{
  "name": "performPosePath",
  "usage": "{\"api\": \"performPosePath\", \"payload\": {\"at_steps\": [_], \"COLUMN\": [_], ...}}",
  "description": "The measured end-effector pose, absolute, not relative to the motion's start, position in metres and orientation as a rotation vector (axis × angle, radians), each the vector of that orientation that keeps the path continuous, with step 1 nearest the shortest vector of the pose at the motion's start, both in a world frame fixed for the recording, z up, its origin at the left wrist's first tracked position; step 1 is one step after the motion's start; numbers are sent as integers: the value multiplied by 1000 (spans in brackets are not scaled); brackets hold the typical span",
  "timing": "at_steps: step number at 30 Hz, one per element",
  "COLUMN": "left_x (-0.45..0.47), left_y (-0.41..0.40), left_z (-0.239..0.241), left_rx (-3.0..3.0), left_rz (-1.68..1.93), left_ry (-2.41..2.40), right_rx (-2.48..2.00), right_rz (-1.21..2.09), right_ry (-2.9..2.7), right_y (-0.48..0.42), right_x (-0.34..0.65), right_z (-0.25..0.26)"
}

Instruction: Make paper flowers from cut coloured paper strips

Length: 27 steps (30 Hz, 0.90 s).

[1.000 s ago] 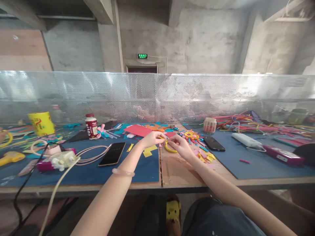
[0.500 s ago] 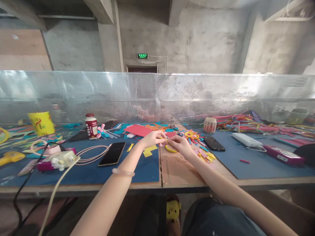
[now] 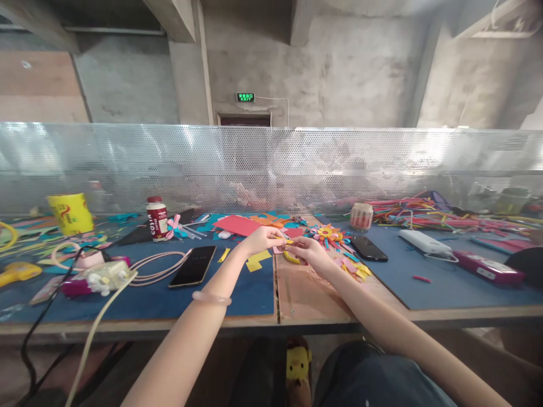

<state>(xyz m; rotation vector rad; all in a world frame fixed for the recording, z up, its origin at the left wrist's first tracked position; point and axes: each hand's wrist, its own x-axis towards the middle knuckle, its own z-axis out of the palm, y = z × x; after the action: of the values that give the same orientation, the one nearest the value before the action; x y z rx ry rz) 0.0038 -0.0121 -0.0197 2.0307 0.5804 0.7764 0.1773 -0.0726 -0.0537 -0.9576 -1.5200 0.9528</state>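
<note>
Above the table's middle, my left hand (image 3: 263,239) and my right hand (image 3: 311,250) meet fingertip to fingertip. Between them they pinch a small yellow paper piece (image 3: 287,241), mostly covered by the fingers. A curved yellow thing (image 3: 292,258) shows just below my right hand; its kind is unclear. Yellow paper scraps (image 3: 258,260) lie by my left wrist, and red paper sheets (image 3: 237,225) lie behind that hand. To the right of my right hand sits a paper flower (image 3: 328,233) in orange, yellow, pink and blue, with more cut pieces (image 3: 358,269) in front of it.
Left of my arms are a black phone (image 3: 193,265), a coffee bottle (image 3: 156,219), a yellow tub (image 3: 70,213) and a power strip with cables (image 3: 99,277). On the right lie another phone (image 3: 369,247), a white power bank (image 3: 425,242) and colourful strips (image 3: 419,212). A perforated metal screen (image 3: 195,164) stands behind.
The fingers have shifted slightly, and more of the yellow paper piece now shows between them. Both arms stay almost where they were.
</note>
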Motion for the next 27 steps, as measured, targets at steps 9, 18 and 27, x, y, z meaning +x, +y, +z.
{"api": "performPosePath", "payload": {"at_steps": [9, 18, 27], "left_x": [3, 4, 3], "left_y": [-12, -19, -20], "left_z": [-22, -16, -14], "left_rx": [2049, 2004, 1915], "left_rz": [710, 764, 795], "left_ry": [522, 539, 555], "right_rx": [-925, -854, -814], "right_rz": [974, 1088, 1070], "right_ry": [-1451, -1339, -1331], "right_y": [-75, -66, -74], "right_x": [177, 180, 178], "right_z": [-49, -52, -44]}}
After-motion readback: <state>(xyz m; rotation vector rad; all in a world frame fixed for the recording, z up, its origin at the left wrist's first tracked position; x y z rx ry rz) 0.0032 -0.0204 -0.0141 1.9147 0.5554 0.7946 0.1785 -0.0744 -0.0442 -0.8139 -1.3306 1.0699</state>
